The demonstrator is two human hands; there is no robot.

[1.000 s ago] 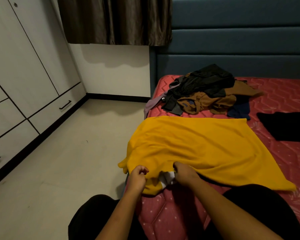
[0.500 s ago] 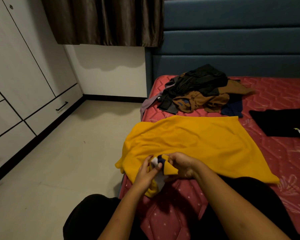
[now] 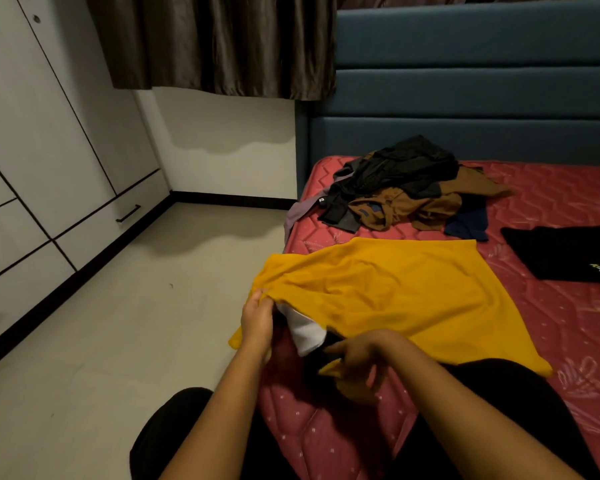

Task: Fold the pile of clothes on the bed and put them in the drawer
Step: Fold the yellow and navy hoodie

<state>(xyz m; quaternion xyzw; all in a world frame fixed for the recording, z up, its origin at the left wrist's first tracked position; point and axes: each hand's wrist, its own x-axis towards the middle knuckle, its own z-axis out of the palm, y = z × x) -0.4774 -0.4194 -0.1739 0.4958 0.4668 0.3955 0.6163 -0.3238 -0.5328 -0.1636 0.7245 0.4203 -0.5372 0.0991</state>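
We see the yellow shirt [image 3: 395, 299] lying rightward from both hands: the left hand [image 3: 257, 317] pinches its left edge, the right hand [image 3: 357, 358] grips the nearer corner.

Bare forearms [image 3: 222, 414], black trousers [image 3: 167, 431]

A dark brown curtain [image 3: 215, 43] hangs at the top, casting a wavy shadow on the white wall [image 3: 222, 174] below its hem. A black skirting board [image 3: 229, 199] lines the wall's foot. A pale floor [image 3: 118, 323] spreads left to tall white wardrobe doors [image 3: 32, 109].
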